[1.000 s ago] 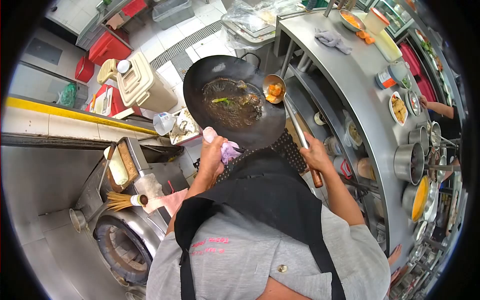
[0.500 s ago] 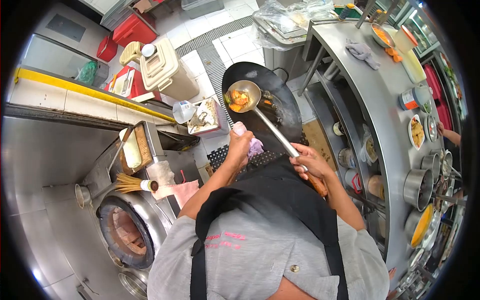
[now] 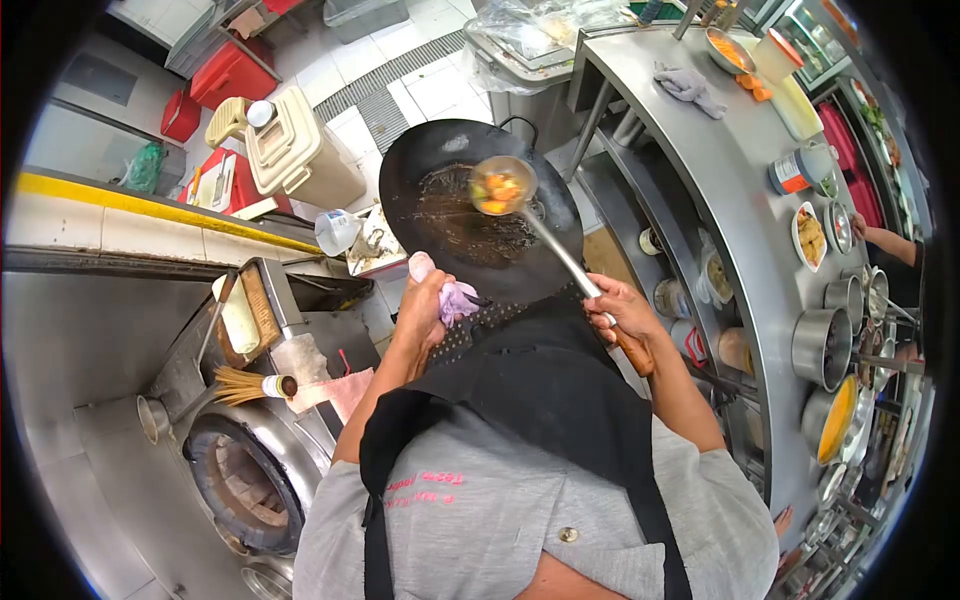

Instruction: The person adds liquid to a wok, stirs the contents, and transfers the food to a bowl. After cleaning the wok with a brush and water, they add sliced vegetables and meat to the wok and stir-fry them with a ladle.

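Observation:
My left hand (image 3: 424, 305) is closed around a pinkish-purple cloth (image 3: 458, 302) at the near edge of a large black wok (image 3: 415, 205). A dark bit of handle pokes out beside the cloth; the rest of that grip is covered. The wok's inside carries brown, oily residue. My right hand (image 3: 622, 308) wraps round the shaft of a steel ladle (image 3: 553, 243) with a wooden handle end. Over the wok hangs the ladle's bowl, filled with orange and green food pieces (image 3: 502, 188), slightly blurred.
A curved steel counter (image 3: 690, 170) on my right bears pots (image 3: 823, 350), a grey cloth (image 3: 690, 88) and a white dish of food (image 3: 808, 237). Another person's arm (image 3: 888, 243) reaches in there. Left are a round burner (image 3: 245, 485), a bamboo brush (image 3: 240, 385) and a beige bin (image 3: 290, 150).
The wok and my left hand have shifted left in view. The ladle has moved right relative to the wok, and the food pieces that lay in the wok beside it no longer show there.

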`<control>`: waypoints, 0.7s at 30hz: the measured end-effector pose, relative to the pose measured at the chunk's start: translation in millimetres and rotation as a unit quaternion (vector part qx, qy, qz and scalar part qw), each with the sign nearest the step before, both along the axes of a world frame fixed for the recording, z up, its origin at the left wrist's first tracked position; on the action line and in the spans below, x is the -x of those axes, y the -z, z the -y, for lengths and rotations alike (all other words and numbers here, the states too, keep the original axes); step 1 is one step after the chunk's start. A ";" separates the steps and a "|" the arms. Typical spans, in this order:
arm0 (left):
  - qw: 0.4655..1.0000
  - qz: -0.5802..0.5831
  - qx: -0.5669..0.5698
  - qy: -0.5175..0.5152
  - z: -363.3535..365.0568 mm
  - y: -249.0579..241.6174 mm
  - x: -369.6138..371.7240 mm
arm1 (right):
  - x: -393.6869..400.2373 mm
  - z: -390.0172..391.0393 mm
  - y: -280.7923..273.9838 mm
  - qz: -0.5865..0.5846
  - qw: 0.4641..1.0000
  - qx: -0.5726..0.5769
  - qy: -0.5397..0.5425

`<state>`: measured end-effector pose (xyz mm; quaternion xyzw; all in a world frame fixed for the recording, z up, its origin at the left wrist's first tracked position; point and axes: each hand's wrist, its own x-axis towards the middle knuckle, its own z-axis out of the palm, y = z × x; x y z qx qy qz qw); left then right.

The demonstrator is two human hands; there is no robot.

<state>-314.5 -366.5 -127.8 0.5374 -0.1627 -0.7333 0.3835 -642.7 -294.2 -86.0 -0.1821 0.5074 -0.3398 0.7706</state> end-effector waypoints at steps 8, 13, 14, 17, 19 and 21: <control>0.996 0.012 0.082 -0.014 4.2 -30.1 28.6 | -29.8 17.8 47.9 -0.335 0.934 0.104 -0.076; 0.992 0.080 0.096 0.022 14.9 31.1 37.4 | -58.8 24.0 25.5 -0.097 0.992 0.059 -0.049; 0.992 0.095 0.079 0.012 15.9 31.7 42.7 | -58.1 21.8 23.8 -0.069 0.994 0.058 -0.069; 0.996 -0.009 0.076 0.036 18.1 61.4 27.5 | -55.7 13.7 5.1 0.022 0.998 0.035 -0.054; 0.998 -0.057 0.010 -0.016 14.2 46.3 34.4 | -43.5 9.3 7.4 0.044 0.994 0.017 -0.099; 0.988 -0.150 0.034 0.018 11.0 50.9 27.2 | -38.0 -2.4 16.5 0.034 0.994 0.029 -0.099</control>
